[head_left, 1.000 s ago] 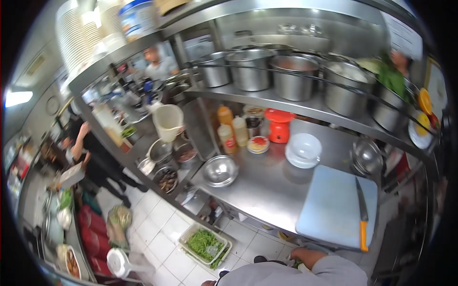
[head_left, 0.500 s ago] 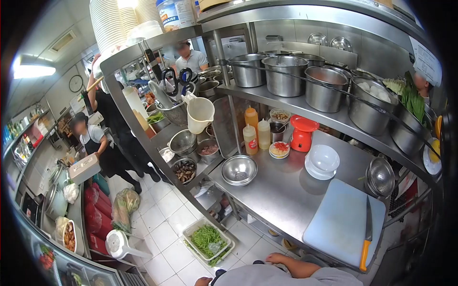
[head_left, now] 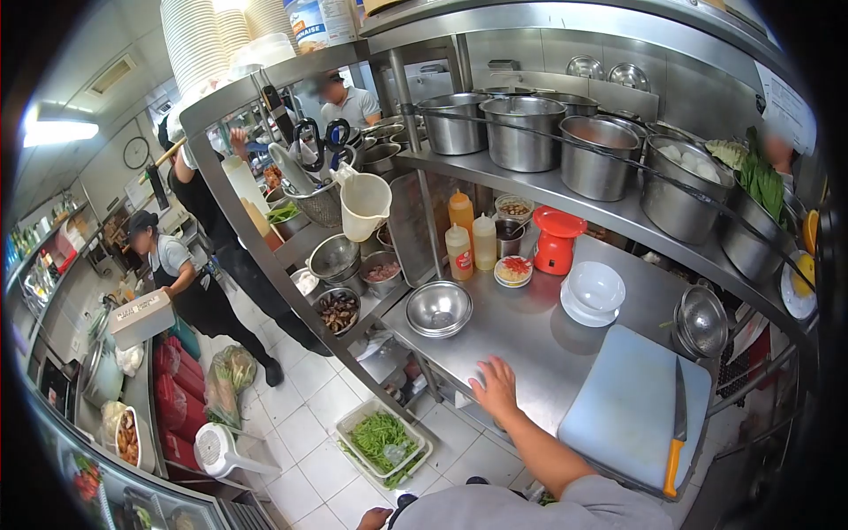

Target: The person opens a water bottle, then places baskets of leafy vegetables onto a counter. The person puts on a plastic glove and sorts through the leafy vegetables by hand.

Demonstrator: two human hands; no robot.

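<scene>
My right hand (head_left: 496, 387) is stretched out over the front edge of the steel table (head_left: 530, 353), fingers spread and holding nothing. Nested steel bowls (head_left: 439, 307) stand beyond it to the left. To its right lies a pale blue cutting board (head_left: 618, 406), with an orange-handled knife (head_left: 678, 424) on it. Low at the bottom edge, my left hand (head_left: 375, 518) hangs beside my body; its fingers are too little seen to judge. Near that hand, a plastic tub (head_left: 422, 458) of cut greens (head_left: 380, 442) sits low by the floor.
White bowls (head_left: 595, 287), a red device (head_left: 556, 243) and squeeze bottles (head_left: 459, 252) line the back of the table. Steel pots (head_left: 523, 137) fill the shelf above. Steel strainers (head_left: 702, 320) are at the right. A co-worker (head_left: 177, 274) at left holds a box (head_left: 141, 318).
My right hand has risen from beside my body and reached forward over the table edge, fingers spreading. The co-worker with the box has moved slightly, the box shifting left and down.
</scene>
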